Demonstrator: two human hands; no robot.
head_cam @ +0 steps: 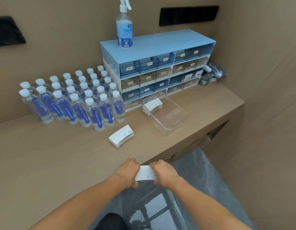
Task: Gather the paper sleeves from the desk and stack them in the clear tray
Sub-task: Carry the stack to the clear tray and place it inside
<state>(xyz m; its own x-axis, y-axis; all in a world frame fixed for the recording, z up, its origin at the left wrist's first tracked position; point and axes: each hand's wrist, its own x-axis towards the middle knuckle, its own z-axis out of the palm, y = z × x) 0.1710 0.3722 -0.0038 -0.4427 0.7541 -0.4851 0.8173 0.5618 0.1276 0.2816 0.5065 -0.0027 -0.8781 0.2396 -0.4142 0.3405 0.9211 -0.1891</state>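
Both hands, left (128, 171) and right (163, 173), pinch a sleeve bundle (146, 173) by its ends at the desk's (44, 155) front edge; square edges, then lay it in the tray (175, 121).

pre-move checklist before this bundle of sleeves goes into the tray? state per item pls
1. Left hand and right hand both grip the held paper sleeves, one at each end: ok.
2. Held bundle squared up: cannot tell, the hands cover both ends.
3. Clear tray has free floor in its near part: ok.
4. Sleeves already in tray sit at the far left corner, out of the way: ok.
5. Path from hands to tray passes right of the loose sleeve stack on desk: ok.
6. Desk gathered: not ok, that loose stack remains.
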